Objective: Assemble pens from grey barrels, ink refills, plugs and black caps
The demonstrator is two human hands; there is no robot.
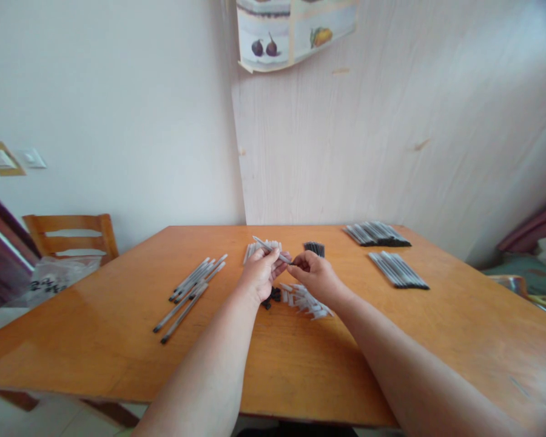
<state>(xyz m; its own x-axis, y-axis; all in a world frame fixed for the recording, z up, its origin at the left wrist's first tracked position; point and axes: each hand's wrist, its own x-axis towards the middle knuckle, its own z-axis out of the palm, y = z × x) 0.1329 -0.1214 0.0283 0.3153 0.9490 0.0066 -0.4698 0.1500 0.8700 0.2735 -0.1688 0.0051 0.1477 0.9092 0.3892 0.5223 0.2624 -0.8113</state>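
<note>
Over the middle of the table, a clear-white pen [262, 243] is pinched between the thumb and fingers of my left hand [260, 272], slanting down to the right. The fingers of my right hand [313, 273] are closed on a small black piece [292, 263] at the pen's lower right end. Just beneath my hands lie a few black plugs [267, 301] and a loose heap of small whitish plastic pieces [307, 302]. Behind my left hand is a row of white tubes [249, 251], partly covered. Beyond my right hand sits a bunch of thin dark sticks [316, 248].
Several black-ended pens [182, 311] lie loosely on the left of the wooden table [95, 340]. Two neat rows of pens, a nearer row [398, 271] and a farther row [377, 233], lie at right. A chair [73, 233] with a plastic bag [54, 280] stands at left.
</note>
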